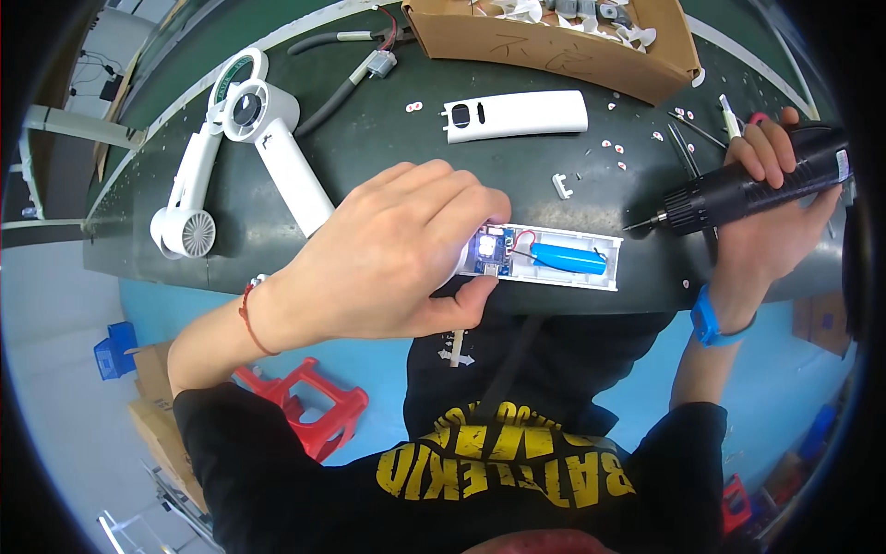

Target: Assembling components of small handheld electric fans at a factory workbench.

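Pinching one end of an open white casing (574,281) with the fingers of the left hand (397,245), just off centre toward three o'clock. Seated inside that casing: a lit circuit board (496,262) and, joined by thin wires, a blue battery (568,259). Gripping a black electric screwdriver (720,195), between two and three o'clock, with the right hand's (771,240) fingers wrapped around it, tip near the casing's far corner. Look to one o'clock on the worktop (397,152) for an open cardboard box (637,78), loaded with white and grey parts (632,35). Find a white cover (531,114) below it.
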{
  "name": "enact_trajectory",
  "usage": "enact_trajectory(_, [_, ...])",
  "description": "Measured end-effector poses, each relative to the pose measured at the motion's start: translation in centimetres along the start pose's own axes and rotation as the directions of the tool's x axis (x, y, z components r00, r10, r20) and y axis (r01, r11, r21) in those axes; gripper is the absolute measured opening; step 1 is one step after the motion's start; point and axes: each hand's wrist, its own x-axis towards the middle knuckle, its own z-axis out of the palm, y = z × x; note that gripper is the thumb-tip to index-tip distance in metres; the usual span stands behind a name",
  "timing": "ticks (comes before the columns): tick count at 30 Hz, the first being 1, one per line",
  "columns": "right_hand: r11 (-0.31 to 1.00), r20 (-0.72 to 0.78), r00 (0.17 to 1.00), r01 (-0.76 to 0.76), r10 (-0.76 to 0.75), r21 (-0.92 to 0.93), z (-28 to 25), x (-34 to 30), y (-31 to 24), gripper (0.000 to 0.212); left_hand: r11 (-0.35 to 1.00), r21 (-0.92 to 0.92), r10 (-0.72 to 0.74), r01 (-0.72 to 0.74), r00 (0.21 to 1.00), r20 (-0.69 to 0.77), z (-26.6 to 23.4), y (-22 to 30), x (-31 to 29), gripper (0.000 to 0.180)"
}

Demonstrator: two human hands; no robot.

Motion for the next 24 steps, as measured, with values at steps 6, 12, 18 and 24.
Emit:
enact_trajectory(6, [1.0, 0.034, 0.999, -0.022, 0.022, 0.006, -0.4, -0.2, -0.2, 0.056, 1.0, -0.001, 0.014, -0.014, 0.999, 0.05, -0.4, 0.0, 0.3, 0.038])
enact_trajectory(12, [0.999, 0.036, 0.999, -0.034, 0.034, -0.004, -0.1, -0.2, 0.0, 0.057, 1.0, -0.016, 0.013, -0.012, 1.0, 0.015, -0.3, 0.0, 0.2, 0.037])
enact_trajectory(18, [0.999, 0.04, 0.998, -0.04, 0.04, -0.001, -0.2, -0.2, -0.1, 0.057, 0.999, -0.017, -0.032, 0.033, 0.996, 0.078, -0.7, 0.2, 0.6, 0.04])
enact_trajectory(24, [0.997, 0.012, 0.997, -0.079, 0.079, -0.003, 0.3, -0.1, -0.4, 0.045, 1.0, -0.001, -0.023, 0.023, 0.991, 0.13, -1.0, 0.1, 1.1, 0.037])
